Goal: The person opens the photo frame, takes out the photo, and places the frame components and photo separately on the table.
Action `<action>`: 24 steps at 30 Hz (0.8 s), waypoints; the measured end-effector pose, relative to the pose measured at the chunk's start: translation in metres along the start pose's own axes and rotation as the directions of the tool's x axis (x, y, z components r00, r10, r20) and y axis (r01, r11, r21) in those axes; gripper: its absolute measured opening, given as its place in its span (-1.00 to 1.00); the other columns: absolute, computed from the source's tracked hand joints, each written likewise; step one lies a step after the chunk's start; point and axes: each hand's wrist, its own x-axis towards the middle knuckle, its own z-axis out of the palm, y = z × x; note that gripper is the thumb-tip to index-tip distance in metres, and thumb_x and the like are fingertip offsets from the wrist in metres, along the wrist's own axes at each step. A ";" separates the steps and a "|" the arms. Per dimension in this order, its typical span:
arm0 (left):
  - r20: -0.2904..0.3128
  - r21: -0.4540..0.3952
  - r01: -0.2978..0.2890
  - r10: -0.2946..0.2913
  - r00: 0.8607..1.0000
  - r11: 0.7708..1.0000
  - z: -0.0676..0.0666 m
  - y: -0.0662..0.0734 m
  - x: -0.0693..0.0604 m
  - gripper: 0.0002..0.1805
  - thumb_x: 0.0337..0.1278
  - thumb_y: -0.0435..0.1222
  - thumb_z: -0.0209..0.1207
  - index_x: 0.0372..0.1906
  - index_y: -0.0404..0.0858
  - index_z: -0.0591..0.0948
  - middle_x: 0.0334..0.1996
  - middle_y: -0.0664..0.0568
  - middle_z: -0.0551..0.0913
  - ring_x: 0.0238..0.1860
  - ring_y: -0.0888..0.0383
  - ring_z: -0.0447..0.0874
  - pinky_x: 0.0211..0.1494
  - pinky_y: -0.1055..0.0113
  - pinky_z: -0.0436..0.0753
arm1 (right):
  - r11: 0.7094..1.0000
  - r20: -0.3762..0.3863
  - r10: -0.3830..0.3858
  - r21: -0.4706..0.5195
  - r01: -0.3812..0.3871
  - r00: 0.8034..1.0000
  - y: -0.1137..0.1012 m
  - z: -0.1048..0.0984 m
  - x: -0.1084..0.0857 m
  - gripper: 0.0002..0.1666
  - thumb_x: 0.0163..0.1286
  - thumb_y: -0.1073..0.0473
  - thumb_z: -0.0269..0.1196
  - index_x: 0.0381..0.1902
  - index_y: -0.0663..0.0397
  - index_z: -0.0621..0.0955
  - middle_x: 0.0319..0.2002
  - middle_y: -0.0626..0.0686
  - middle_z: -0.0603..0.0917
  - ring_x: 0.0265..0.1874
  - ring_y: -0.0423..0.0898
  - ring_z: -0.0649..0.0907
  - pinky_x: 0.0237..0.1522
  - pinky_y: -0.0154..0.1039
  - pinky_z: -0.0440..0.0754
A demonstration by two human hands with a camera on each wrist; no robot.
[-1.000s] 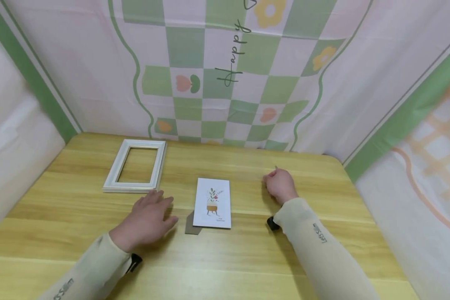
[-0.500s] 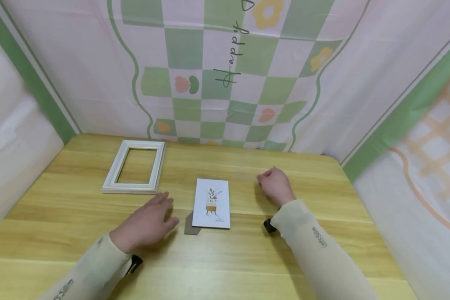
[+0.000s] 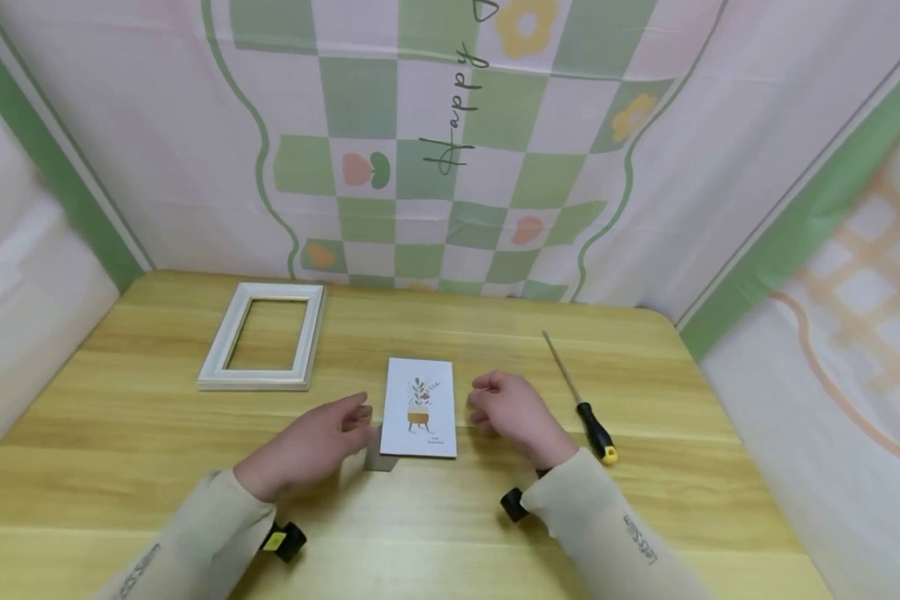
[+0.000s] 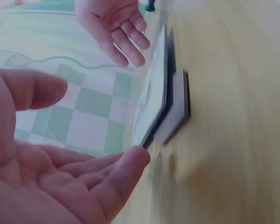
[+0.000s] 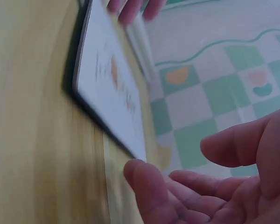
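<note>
A white picture panel (image 3: pixel 418 408) printed with a potted plant lies mid-table, with a grey angular flap (image 3: pixel 381 461) sticking out from under its lower left. My left hand (image 3: pixel 311 446) is at the panel's left side, fingers loosely extended; whether the fingertips touch its edge I cannot tell. On the other side, my right hand (image 3: pixel 521 417) hovers a little off the right edge, fingers relaxed and holding nothing. Both wrist views show gaps between thumb and fingers. A screwdriver (image 3: pixel 581 400) with a black and yellow handle lies to the right of my right hand.
An empty white picture frame (image 3: pixel 213 379) lies at the table's back left. A printed curtain (image 3: pixel 375 100) hangs close behind the wooden table (image 3: pixel 420 542), with more cloth at both sides.
My right hand has moved left and nearer to me, off the screwdriver, which now shows in full. My left hand has shifted right, closer to the panel. The view has shifted slightly.
</note>
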 end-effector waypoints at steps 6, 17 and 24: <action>-0.038 -0.119 0.060 -0.065 0.997 0.991 0.008 0.002 0.005 -0.36 0.45 -0.15 0.09 0.48 -0.35 0.27 0.30 -0.16 0.49 0.14 -0.05 0.56 0.26 -0.11 0.42 | 1.000 0.035 0.010 0.025 -0.011 0.999 -0.002 0.012 -0.016 -0.58 0.47 0.22 0.16 0.22 0.30 0.52 -0.15 0.15 0.69 -0.31 0.02 0.68 -0.25 -0.11 0.66; -0.044 -0.176 0.039 -0.047 0.998 0.984 0.017 0.005 0.011 -0.42 0.46 -0.16 0.06 0.42 -0.38 0.37 0.21 -0.15 0.55 -0.09 0.05 0.64 0.16 -0.06 0.49 | 0.997 0.072 -0.020 0.073 0.015 0.997 0.005 0.018 -0.023 -0.55 0.52 0.21 0.10 0.27 0.32 0.48 -0.11 0.16 0.68 -0.23 0.03 0.68 -0.21 -0.08 0.66; -0.040 -0.193 0.037 -0.046 0.998 0.981 0.017 0.006 0.013 -0.45 0.45 -0.17 0.06 0.39 -0.39 0.40 0.18 -0.14 0.57 -0.08 0.04 0.64 0.18 -0.06 0.47 | 0.996 0.067 -0.032 0.088 0.026 0.997 0.006 0.018 -0.023 -0.56 0.53 0.19 0.12 0.26 0.30 0.50 -0.04 0.16 0.66 -0.23 0.02 0.69 -0.22 -0.07 0.66</action>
